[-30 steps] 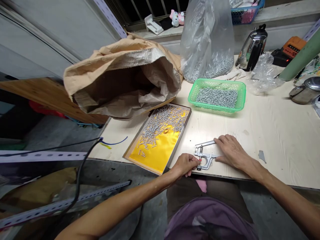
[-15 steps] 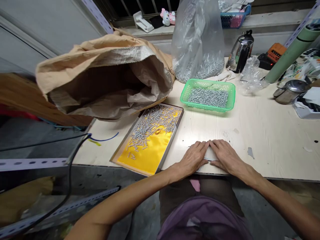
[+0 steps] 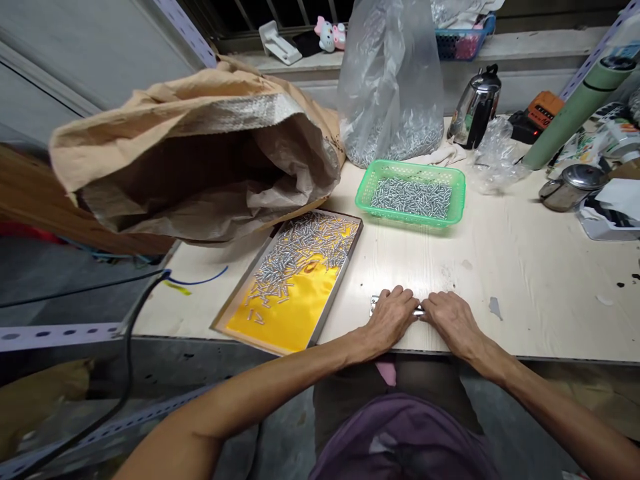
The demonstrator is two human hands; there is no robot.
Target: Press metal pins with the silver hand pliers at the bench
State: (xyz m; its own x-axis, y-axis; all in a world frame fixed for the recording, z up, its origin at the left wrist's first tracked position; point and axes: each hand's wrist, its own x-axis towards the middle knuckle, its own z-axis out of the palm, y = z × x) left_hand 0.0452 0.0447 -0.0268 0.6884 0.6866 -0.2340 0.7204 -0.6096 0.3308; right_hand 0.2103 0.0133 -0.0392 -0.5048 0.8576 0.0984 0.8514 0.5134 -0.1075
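Both hands are working at the near edge of the pale worktop (image 3: 540, 260), right of the tray. The left hand (image 3: 395, 315) is closing around a silver plier-like hand tool (image 3: 373, 305), its grip narrow and covering most of the body; one metal end is showing just left of the knuckles. The right hand (image 3: 449, 320) is holding the tool's other end in a narrow, curled grip. A short metal section is showing between the two hands, which are lying close together; the rest of the tool is being hidden by the fingers.

To the left, a shallow rectangular tray (image 3: 280, 327) with a yellow satin-like lining is bearing loose small metal pins (image 3: 293, 250), most of them lying toward its far end. Beyond the hands, a green perforated plastic basket (image 3: 411, 219) is holding many similar pins. Behind it, a clear plastic bag (image 3: 393, 80) is standing, its bottom filled with metal pieces. At far left, an open brown paper sack (image 3: 175, 103) is leaning over the tray's far end. A stainless-steel kettle (image 3: 476, 110) is standing right of the bag
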